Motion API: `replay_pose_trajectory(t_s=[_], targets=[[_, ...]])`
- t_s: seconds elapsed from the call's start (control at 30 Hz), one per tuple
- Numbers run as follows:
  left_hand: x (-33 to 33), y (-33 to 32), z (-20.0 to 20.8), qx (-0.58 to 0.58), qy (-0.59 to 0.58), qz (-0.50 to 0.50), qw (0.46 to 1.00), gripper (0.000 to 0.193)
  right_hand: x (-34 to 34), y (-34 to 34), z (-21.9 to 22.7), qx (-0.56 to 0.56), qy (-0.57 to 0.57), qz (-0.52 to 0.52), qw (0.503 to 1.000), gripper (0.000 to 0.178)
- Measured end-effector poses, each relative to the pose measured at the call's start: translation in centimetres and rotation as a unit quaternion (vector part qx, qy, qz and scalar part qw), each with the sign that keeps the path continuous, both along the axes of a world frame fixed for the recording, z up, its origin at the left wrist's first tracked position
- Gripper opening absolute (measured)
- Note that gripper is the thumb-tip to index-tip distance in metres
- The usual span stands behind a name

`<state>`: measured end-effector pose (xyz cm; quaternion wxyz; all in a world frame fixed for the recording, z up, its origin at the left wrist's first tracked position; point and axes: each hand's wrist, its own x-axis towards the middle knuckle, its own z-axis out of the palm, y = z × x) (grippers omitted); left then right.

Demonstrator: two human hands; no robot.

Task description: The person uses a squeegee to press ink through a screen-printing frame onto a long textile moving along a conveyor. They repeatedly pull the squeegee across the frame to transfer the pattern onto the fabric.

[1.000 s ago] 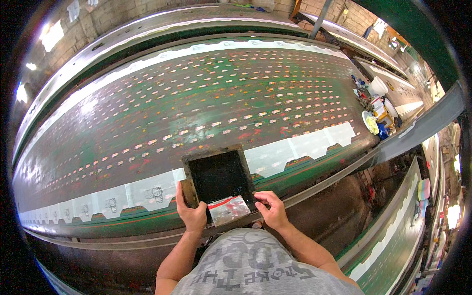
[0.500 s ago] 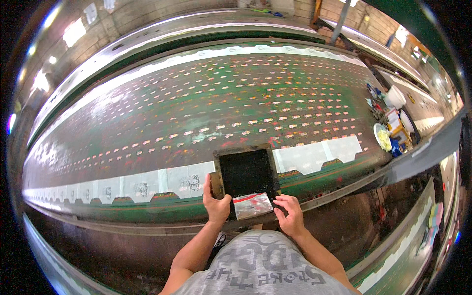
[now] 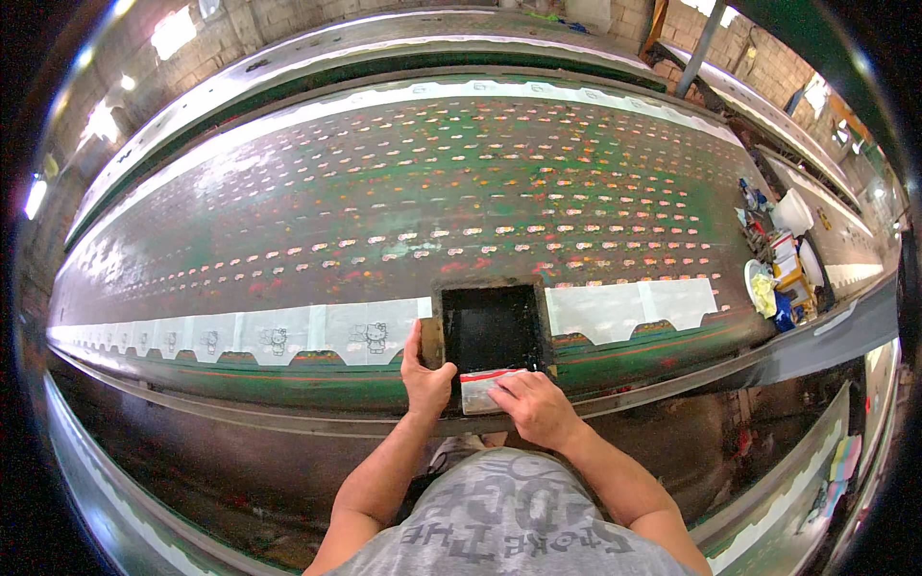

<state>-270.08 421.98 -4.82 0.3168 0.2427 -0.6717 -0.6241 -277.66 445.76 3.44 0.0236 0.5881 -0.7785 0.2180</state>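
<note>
A small screen-printing frame (image 3: pixel 545 331) with dark black mesh lies over the near row of white cut pieces (image 3: pixel 331 331). My left hand (image 3: pixel 427 382) grips the frame's left side, its index finger stretched along the rim and its thumb at the near corner. With fingers closed, my right hand (image 3: pixel 538 408) holds a flat, silvery squeegee (image 3: pixel 476 394) with a red strip along its far edge. This squeegee lies at the frame's near end. Black cartoon-cat outlines show on the pieces left of the frame; those just right of it look plain white.
The long green-brown printing table (image 3: pixel 384 211) carries many rows of small printed marks. At its right end stand a white tub (image 3: pixel 792 213), a bowl with a yellowish cloth (image 3: pixel 762 293) and other clutter. A rail (image 3: pixel 288 422) runs along the near edge; more long tables lie beyond.
My right hand has moved left from the frame's near right corner onto the squeegee and closed on it. My left hand stays on the frame's left side. The whole view has shifted slightly.
</note>
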Motion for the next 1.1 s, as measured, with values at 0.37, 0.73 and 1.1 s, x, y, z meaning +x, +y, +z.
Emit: replay_pose_trajectory(t_s=[0.37,0.73,1.1], targets=[[-0.2,-0.9,-1.4,0.138,0.03,-0.021,0.99,0.085,-11.2,-4.9,1.9,0.089,-0.111,0.055,0.988,0.027],[0.5,-2.5,-0.5,0.11,-0.008,-0.077,0.991,0.082,-14.7,-9.4,0.2,0.013,-0.073,-0.058,0.996,0.039],[0.5,-2.2,-0.2,0.072,-0.003,-0.076,0.995,0.08,-5.9,-5.1,1.3,0.054,-0.044,-0.059,0.996,0.042]])
